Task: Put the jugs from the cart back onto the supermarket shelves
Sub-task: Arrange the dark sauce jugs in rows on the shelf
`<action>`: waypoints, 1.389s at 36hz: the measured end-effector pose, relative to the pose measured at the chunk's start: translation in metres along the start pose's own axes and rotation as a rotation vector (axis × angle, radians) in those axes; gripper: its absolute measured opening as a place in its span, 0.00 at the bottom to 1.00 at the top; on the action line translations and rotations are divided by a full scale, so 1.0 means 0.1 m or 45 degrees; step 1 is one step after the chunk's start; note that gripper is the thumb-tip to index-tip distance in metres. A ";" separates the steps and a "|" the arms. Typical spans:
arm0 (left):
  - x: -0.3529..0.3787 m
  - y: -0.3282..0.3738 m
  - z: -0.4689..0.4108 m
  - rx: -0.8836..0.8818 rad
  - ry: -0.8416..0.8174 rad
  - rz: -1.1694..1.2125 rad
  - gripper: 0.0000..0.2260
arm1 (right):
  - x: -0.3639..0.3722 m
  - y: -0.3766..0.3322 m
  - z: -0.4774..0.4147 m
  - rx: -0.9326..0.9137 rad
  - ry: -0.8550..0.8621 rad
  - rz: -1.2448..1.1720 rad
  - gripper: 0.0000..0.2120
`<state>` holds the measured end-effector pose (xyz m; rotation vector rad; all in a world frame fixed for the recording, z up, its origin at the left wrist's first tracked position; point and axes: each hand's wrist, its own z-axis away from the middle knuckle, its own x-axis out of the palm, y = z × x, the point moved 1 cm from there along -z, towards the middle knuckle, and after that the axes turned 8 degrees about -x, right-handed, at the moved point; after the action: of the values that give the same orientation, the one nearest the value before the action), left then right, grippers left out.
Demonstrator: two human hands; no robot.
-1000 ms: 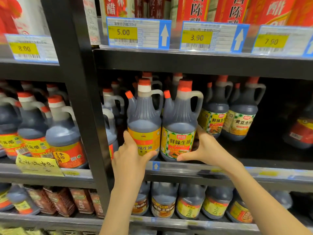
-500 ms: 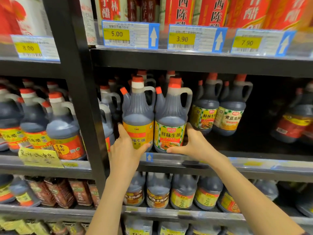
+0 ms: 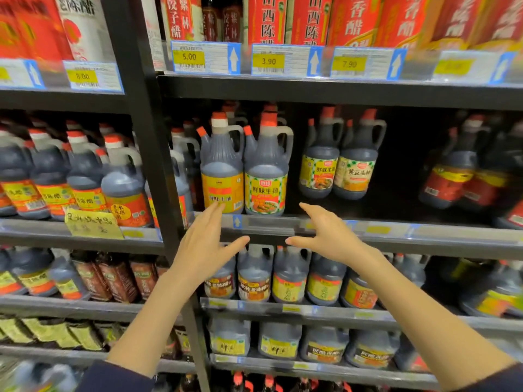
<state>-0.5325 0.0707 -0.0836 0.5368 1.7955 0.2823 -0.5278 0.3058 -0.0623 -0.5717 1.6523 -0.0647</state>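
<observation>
Two jugs sit side by side at the front edge of the middle shelf (image 3: 396, 230): the yellow-label jug (image 3: 222, 176) and the green-label jug (image 3: 266, 176), both full of dark sauce and orange-capped. The left hand (image 3: 203, 247) and right hand (image 3: 328, 236) are spread open just below, holding nothing. The left fingertips might brush the yellow label, hard to say. More dark jugs (image 3: 338, 165) stand further back.

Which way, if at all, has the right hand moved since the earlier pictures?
Yes. The right hand has let go of the green-label jug and drawn back and down, now in front of the shelf edge rail below the jug's base.
</observation>
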 end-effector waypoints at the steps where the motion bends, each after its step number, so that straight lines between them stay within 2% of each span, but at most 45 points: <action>1: 0.01 0.01 0.06 0.016 -0.053 -0.029 0.39 | 0.01 0.01 0.09 -0.007 -0.007 0.025 0.42; 8: 0.16 0.22 0.42 0.189 -0.405 -0.176 0.40 | 0.12 0.11 0.70 -0.051 -0.054 0.165 0.41; 17: 0.66 0.61 0.55 0.501 -0.677 -0.372 0.36 | 0.34 0.49 1.44 0.134 -0.286 0.239 0.39; 21: 0.93 0.83 0.53 0.620 -0.827 -0.422 0.36 | 0.43 0.70 1.75 0.304 -0.339 0.226 0.41; 24: 1.16 0.98 0.50 0.747 -0.880 -0.442 0.32 | 0.47 0.84 2.01 0.466 -0.330 0.186 0.36; 27: 1.36 1.11 0.48 0.872 -0.946 -0.470 0.33 | 0.50 0.91 2.26 0.609 -0.321 0.170 0.33; 29: 1.49 1.22 0.48 0.951 -0.981 -0.478 0.31 | 0.52 0.94 2.44 0.713 -0.325 0.172 0.31; 34: 1.79 1.52 0.53 1.164 -1.083 -0.526 0.24 | 0.57 0.91 2.85 0.987 -0.280 0.124 0.39; 40: 2.09 1.77 0.69 1.431 -1.176 -0.507 0.32 | 0.65 0.71 3.35 1.310 -0.193 0.071 0.37; 44: 2.29 1.93 0.90 1.590 -1.232 -0.511 0.32 | 0.71 0.51 3.65 1.489 -0.156 0.065 0.35; 50: 2.50 2.14 1.25 1.762 -1.299 -0.548 0.38 | 0.90 0.32 4.06 1.706 -0.046 -0.047 0.35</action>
<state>-0.4206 0.3693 -0.2326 0.9466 0.7959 -1.3962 -0.1598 0.4116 -0.2278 0.4254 1.2067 -1.0794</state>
